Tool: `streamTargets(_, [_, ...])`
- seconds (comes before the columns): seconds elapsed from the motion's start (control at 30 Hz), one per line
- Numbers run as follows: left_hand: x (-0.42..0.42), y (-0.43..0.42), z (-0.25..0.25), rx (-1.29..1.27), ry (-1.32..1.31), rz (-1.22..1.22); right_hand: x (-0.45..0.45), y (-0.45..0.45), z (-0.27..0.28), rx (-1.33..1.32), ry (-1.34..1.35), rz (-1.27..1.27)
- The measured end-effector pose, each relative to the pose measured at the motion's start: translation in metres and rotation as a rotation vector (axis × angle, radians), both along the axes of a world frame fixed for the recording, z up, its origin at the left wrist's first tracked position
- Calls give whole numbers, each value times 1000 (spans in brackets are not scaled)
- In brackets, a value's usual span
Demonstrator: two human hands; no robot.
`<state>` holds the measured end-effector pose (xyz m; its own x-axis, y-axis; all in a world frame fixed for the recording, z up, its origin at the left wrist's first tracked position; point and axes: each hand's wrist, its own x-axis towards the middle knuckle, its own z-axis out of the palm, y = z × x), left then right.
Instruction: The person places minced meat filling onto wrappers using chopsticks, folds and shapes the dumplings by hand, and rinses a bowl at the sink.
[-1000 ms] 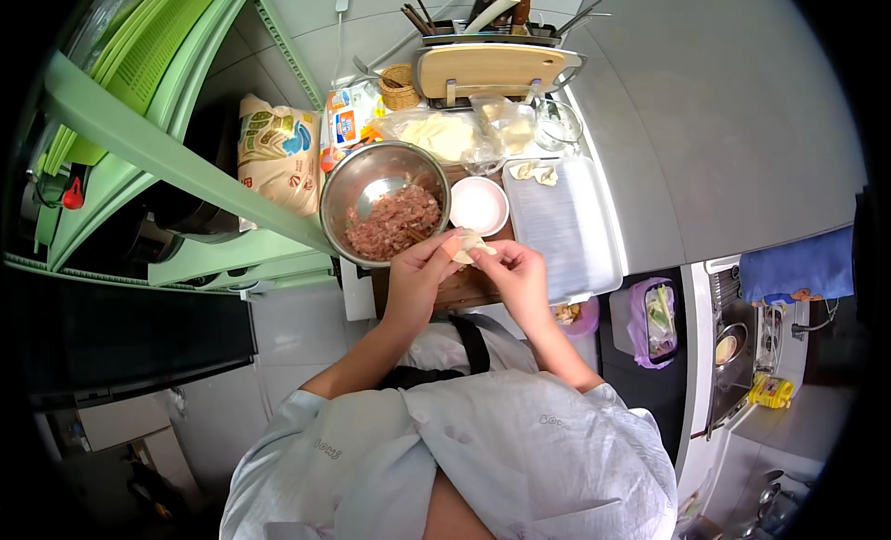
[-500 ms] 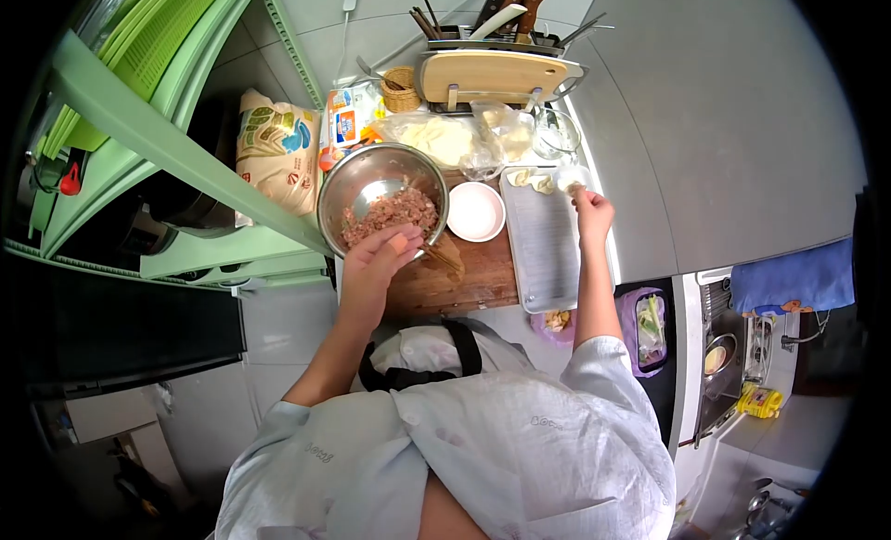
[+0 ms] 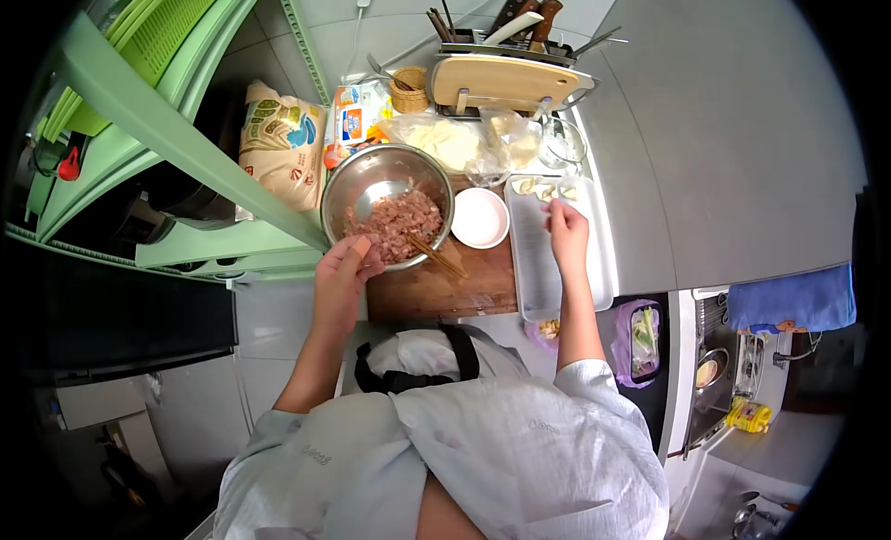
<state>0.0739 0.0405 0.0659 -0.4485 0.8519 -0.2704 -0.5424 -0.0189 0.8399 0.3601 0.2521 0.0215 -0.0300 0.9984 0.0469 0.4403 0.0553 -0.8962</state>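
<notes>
My left hand is beside the near left rim of a steel bowl, its fingers loosely apart with nothing between them. Pink minced meat lies in the bowl, and wooden chopsticks lean over its rim. My right hand hovers over a pale plastic tray, fingers drawn together; whether anything is between them cannot be made out. Just beyond it, dumplings sit in a row at the tray's far end. A white bowl stands between the steel bowl and the tray.
Behind the bowls lie bagged dough wrappers, another plastic bag and a glass bowl. A rack holds a cutting board and knives. The green shelf borders the left; a brown wooden board lies in front.
The dumpling that was in both hands now lies on the tray, at the right of the row. My right hand has drawn back from it, and my left hand has moved left, off the chopsticks' side.
</notes>
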Motion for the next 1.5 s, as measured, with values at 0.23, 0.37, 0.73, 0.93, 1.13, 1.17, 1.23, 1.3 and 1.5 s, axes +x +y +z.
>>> streamTargets(0.23, [-6,-6,1,33,50,22,-128,68,-4,260,-236,526])
streamTargets(0.37, [-13,-23,3,-56,124,43,-180,126,-51,331,-611,517])
streamTargets(0.73, [-39,-38,-7,-93,59,154,-185,134,-28,388,-451,465])
streamTargets(0.93, [-16,1,22,26,-27,-157,-160,52,64,-110,524,602])
streamTargets(1.13, [14,34,32,202,-101,-222,-130,-30,91,-295,697,580])
streamTargets(1.17, [17,36,33,232,-93,-222,-127,-39,90,-325,733,559])
streamTargets(1.23, [23,40,34,189,-301,-202,-125,-59,90,-93,546,629])
streamTargets(1.3, [29,42,34,160,-469,-187,-125,-80,104,335,159,700])
streamTargets(1.5, [32,29,29,318,-719,-375,-130,-135,112,711,-148,902])
